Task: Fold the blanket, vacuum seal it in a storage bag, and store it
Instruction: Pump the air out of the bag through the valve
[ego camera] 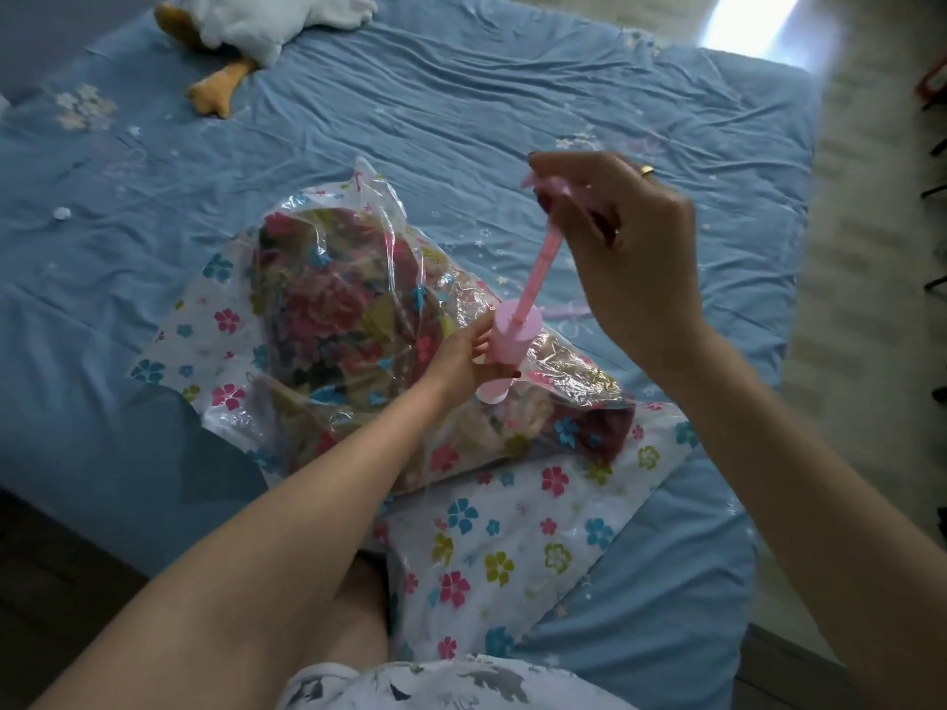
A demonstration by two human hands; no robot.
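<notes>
A clear storage bag [215, 320] printed with small coloured flowers lies on the blue bed. Inside it sits the folded blanket [338, 320], dark with red and pink flowers. A pink hand pump [515, 333] stands upright on the bag, its foot pressed onto the plastic. My left hand [464, 361] grips the pump's cylinder from the left. My right hand [625, 243] holds the pump's handle, raised high with the pink rod [538, 271] drawn out of the cylinder.
The bed sheet [461, 94] is blue and wrinkled. A white plush duck [241, 28] with orange feet lies at the far left. A small white cap [61, 213] rests on the sheet at left. The bed's right edge meets a pale floor [866, 248].
</notes>
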